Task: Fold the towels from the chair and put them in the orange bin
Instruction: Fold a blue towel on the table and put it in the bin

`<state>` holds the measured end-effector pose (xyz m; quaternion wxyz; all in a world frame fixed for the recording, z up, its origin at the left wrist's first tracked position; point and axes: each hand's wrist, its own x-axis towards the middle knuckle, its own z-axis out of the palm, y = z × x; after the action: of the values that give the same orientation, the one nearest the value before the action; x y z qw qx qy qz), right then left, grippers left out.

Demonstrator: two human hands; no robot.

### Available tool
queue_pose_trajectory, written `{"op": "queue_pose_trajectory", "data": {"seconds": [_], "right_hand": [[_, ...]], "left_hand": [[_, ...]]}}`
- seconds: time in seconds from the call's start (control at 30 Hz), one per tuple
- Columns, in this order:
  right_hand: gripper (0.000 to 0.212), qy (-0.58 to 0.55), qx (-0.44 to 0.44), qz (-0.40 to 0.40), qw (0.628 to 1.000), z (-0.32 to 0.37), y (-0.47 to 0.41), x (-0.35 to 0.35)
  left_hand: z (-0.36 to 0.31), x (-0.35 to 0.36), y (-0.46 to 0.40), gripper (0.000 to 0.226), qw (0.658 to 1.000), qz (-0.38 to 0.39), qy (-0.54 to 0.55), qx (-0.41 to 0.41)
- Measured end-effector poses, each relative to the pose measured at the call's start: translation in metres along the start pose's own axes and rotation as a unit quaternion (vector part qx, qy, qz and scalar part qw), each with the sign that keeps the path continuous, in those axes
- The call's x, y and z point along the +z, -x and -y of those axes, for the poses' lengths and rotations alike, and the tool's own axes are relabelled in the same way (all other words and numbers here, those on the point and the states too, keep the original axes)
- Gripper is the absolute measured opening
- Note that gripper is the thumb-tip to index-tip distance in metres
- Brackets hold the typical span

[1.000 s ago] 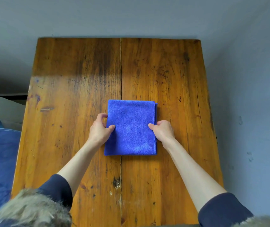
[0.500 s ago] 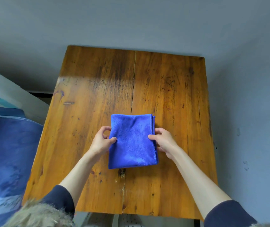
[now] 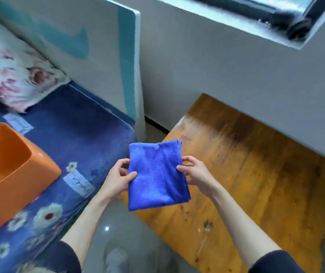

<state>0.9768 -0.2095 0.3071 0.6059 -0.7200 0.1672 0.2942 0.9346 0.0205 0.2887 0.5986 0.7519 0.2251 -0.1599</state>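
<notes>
Towel-folding's target, the orange bin (image 3: 9,174), sits far left on a blue flowered bedcover (image 3: 82,134), its opening showing nothing inside from this angle. Behind it lies a pink-and-white floral pillow (image 3: 13,75). Right of the bin, the left hand (image 3: 116,179) pinches the left edge of the folded blue towel (image 3: 156,176), thumb on top. That towel hangs in the air between bed and wooden table (image 3: 266,174), over the table's near-left corner. The right hand (image 3: 197,174) pinches its right edge, 2 hands carrying 1 towel.
</notes>
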Motion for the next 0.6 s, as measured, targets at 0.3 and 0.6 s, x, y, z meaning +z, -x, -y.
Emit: {"op": "queue_pose_trajectory", "data": {"seconds": [0.3,0.6], "right_hand": [[0.026,0.126,-0.041,0.125,0.983,0.071,-0.016,0.232],[0.031,0.215,-0.049,0.215,0.951,0.1,-0.035,0.43]], "left_hand": [[0.056,-0.208,0.038,0.034,0.983,-0.144,0.111,-0.002],[0.122,-0.362,0.065,0.036,0.949,-0.254,0.179,-0.055]]}}
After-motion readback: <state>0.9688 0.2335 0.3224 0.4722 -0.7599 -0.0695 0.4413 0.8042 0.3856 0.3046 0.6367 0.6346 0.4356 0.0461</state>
